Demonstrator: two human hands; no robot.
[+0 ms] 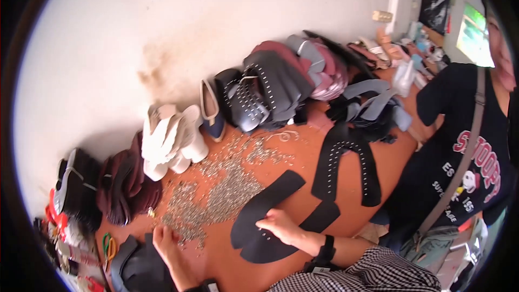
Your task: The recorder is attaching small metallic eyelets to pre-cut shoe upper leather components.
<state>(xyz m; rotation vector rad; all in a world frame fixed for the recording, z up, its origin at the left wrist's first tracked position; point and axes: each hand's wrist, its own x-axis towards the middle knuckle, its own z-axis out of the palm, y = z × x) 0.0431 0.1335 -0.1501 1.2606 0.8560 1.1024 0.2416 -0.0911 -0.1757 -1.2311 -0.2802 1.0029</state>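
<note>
A black U-shaped shoe upper piece (pixel 250 213) lies flat on the orange-brown tabletop (pixel 216 262). Over its rounded end, my right hand (pixel 280 226) is closed in a pinch; a few small shiny studs show on the black material beside the fingertips. What the pinch holds is too small to make out. Left of it, my left hand (pixel 165 238) has curled fingers at the edge of a spread of small metal studs (pixel 213 200); anything between them is hidden. Another black U-shaped piece (pixel 326 170), with rows of pale studs, lies farther right.
Along the wall stand white shoe parts (pixel 172 140), a navy shoe (pixel 214 125), studded black pieces (pixel 270 78) and maroon stacks (pixel 123 186). Orange-handled scissors (pixel 110 246) and dark pieces (pixel 143 265) lie at the left. A person in a black shirt (pixel 454 146) stands close at the right.
</note>
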